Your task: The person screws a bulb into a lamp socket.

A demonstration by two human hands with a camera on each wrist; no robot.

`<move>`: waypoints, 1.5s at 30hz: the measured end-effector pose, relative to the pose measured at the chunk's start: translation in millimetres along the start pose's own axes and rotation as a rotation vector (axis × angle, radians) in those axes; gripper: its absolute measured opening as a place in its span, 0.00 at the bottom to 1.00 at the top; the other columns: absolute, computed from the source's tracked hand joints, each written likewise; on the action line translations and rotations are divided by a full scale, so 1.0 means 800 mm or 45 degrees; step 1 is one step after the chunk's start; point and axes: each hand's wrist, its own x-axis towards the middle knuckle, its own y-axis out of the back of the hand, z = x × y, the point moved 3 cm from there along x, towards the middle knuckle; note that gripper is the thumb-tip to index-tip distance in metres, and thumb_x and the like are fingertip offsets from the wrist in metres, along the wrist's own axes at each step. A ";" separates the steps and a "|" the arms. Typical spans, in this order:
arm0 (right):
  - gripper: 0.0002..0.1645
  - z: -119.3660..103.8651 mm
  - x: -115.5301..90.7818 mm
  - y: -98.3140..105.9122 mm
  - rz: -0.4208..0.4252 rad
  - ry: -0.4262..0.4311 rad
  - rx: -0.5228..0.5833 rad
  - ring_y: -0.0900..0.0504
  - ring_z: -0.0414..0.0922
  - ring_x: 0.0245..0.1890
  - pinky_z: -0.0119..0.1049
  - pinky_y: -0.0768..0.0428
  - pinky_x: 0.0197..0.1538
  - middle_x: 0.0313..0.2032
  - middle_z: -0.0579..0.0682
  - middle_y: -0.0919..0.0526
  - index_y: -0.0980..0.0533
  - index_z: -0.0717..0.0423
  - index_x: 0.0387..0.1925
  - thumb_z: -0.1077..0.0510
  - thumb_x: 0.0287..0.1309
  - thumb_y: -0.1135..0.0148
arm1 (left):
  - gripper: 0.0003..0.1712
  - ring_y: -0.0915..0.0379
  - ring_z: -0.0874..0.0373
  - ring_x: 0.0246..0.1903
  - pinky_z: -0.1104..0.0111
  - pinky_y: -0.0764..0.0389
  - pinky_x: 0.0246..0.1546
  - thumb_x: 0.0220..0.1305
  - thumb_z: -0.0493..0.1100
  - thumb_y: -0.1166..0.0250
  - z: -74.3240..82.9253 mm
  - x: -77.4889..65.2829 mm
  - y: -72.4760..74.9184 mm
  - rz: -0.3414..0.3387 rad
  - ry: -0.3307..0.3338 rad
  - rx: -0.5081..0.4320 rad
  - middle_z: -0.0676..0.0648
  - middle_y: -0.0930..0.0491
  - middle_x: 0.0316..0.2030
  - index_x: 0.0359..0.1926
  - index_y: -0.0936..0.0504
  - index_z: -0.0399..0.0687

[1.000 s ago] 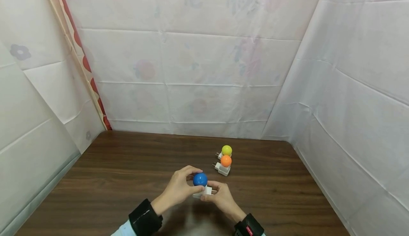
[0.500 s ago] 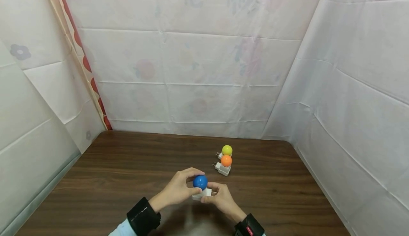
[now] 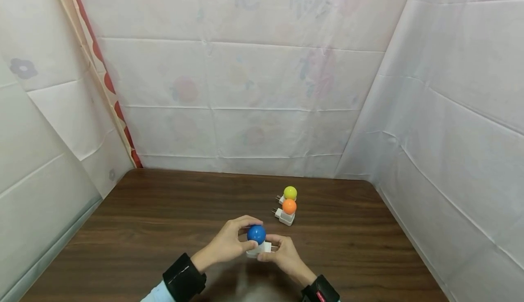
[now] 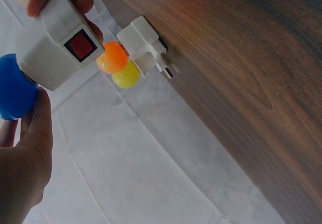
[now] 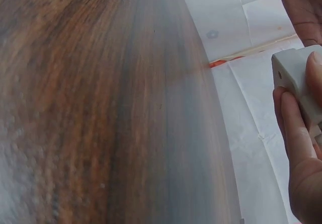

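My left hand (image 3: 227,243) pinches a blue light bulb (image 3: 256,235) between its thumb and fingers. Under the bulb is a white plug-in lamp socket (image 3: 265,247), its prongs pointing right. My right hand (image 3: 286,257) grips this socket near the prongs. A dark red switch (image 4: 80,45) shows on the socket's side in the left wrist view. There, a narrow bit of metal is visible where bulb and socket meet. From the right wrist view, the socket's white body (image 5: 292,70) sits between the right thumb and fingers.
Farther back on the brown wooden table (image 3: 172,215), an orange bulb (image 3: 289,207) stands in a white plug-in socket (image 3: 285,218). Behind it stands a yellow-green bulb (image 3: 290,193) in another socket. White cloth (image 3: 245,111) hangs around the table's back and sides.
The blue bulb and my left hand have sunk slightly, and the left thumb has shifted a little left along the bulb. My right hand has barely moved.
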 end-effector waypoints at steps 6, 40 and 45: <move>0.28 -0.001 0.001 0.001 0.027 -0.020 0.022 0.17 0.46 0.38 0.33 0.18 0.39 0.42 0.58 0.19 0.27 0.70 0.49 0.64 0.44 0.30 | 0.27 0.28 0.50 0.51 0.59 0.25 0.51 0.53 0.39 0.32 0.000 0.000 -0.002 0.068 0.005 -0.012 0.45 0.28 0.52 0.56 0.27 0.46; 0.27 0.027 0.013 0.007 -0.016 0.010 -0.056 0.18 0.46 0.40 0.35 0.19 0.41 0.46 0.58 0.19 0.24 0.63 0.48 0.59 0.44 0.29 | 0.24 0.25 0.53 0.46 0.64 0.22 0.47 0.50 0.46 0.30 -0.004 -0.001 0.000 0.065 -0.047 -0.047 0.49 0.23 0.46 0.50 0.22 0.48; 0.27 0.028 0.012 0.006 -0.035 0.016 -0.048 0.18 0.47 0.42 0.35 0.19 0.42 0.48 0.58 0.20 0.24 0.63 0.49 0.59 0.44 0.29 | 0.24 0.26 0.54 0.47 0.64 0.22 0.48 0.50 0.43 0.30 -0.006 -0.001 0.001 0.005 -0.049 -0.056 0.47 0.23 0.47 0.50 0.23 0.48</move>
